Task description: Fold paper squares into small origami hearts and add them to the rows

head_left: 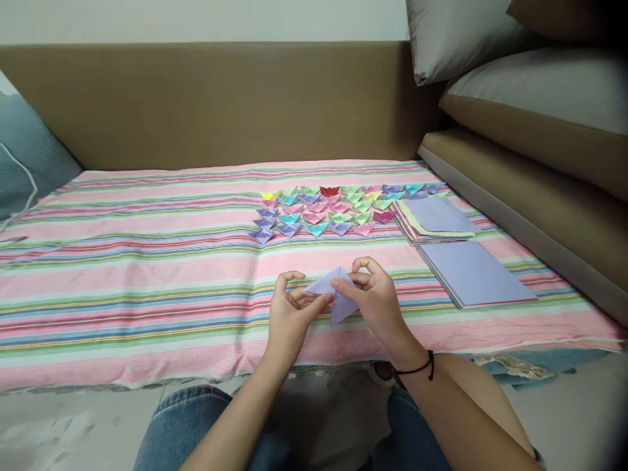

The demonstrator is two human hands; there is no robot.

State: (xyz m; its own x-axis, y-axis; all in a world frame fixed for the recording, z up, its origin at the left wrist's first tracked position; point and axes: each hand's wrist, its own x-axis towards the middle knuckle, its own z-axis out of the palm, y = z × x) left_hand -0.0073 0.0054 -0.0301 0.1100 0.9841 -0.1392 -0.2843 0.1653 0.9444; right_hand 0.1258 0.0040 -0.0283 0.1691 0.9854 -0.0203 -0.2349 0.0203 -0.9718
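Both my hands hold a folded piece of lavender paper (344,313) above the front edge of the striped cloth. My left hand (293,313) pinches its left side between thumb and fingers. On the right side, my right hand (375,297) has its thumb pressed on the front of the paper, with the fingers curled behind. The paper has a pointed top and a flap hanging down below the thumbs. Beyond my hands, rows of small folded paper boats (315,216) in several colours stand on the cloth.
A stack of lavender-topped paper sheets (478,273) lies to the right, with a second, multicoloured paper stack (436,219) behind it. Cushions (534,91) are piled at the right. A brown backrest (220,104) runs along the back of the striped cloth (122,281).
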